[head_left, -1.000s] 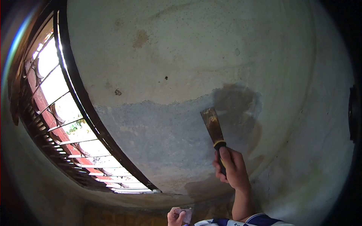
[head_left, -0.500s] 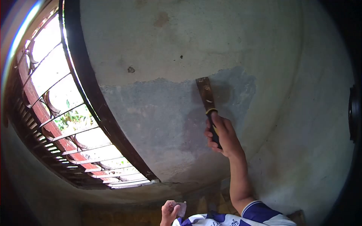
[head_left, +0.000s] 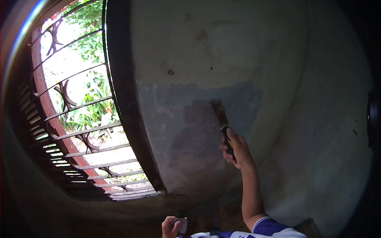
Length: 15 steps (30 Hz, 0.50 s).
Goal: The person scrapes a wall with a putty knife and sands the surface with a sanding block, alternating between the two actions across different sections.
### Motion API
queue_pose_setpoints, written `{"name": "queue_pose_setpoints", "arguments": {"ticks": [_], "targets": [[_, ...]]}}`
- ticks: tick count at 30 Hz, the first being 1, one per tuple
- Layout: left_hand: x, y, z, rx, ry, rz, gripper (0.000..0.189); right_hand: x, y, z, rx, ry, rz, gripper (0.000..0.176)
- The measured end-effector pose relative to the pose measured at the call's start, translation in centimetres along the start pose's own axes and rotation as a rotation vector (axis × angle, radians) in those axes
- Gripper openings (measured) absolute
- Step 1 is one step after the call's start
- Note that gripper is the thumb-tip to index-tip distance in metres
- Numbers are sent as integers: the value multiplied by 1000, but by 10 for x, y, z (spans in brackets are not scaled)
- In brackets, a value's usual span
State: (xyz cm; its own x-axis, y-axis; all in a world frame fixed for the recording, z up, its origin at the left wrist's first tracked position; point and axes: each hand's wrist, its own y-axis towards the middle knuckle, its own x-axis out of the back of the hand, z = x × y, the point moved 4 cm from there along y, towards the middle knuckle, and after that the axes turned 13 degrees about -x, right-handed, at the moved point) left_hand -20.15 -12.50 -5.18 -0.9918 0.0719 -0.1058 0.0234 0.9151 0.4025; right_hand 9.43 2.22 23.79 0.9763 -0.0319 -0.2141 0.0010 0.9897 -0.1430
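My right hand (head_left: 238,148) is wrapped round the black and yellow handle of a scraper (head_left: 220,112), thumb along the handle. Its broad, stained blade points up and lies over a grey bare patch (head_left: 164,119) on the wall, a little below the patch's ragged upper edge. Low in the view, close to my body, my left hand (head_left: 170,227) is closed on a small flat pale piece (head_left: 183,225). What that piece is made of I cannot tell.
A barred window (head_left: 85,111) with a dark frame (head_left: 125,79) fills the left side, bright greenery behind it. Paler wall coating (head_left: 246,47) surrounds the patch, with a small hole (head_left: 170,72) above it. A dark round object (head_left: 373,119) sits at the right edge.
The scraper has moved down from the patch's upper edge, still in my right hand. My view has shifted, bringing more of the window in, and the wall looks darker. My left hand keeps its piece.
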Motion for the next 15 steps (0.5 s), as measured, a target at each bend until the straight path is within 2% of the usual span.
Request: {"name": "queue_pose_setpoints", "arguments": {"ticks": [2, 4, 7, 8, 12, 15], "targets": [[4, -2, -5, 24, -3, 4, 16, -5, 23, 14, 65, 21, 8, 47], [12, -4, -9, 63, 9, 40, 17, -9, 8, 7, 47, 52, -29, 47], [19, -4, -20, -71, 110, 45, 17, -13, -5, -4, 5, 43, -34, 46], [24, -8, -13, -13, 79, 34, 16, -13, -8, -10, -19, 39, -30, 46], [21, -8, -22, 50, -69, 5, 15, -43, 25, 31, 135, 163, 29, 47], [27, -8, -27, 34, 112, 93, 15, -63, 10, 47, 184, 106, 0, 48]]}}
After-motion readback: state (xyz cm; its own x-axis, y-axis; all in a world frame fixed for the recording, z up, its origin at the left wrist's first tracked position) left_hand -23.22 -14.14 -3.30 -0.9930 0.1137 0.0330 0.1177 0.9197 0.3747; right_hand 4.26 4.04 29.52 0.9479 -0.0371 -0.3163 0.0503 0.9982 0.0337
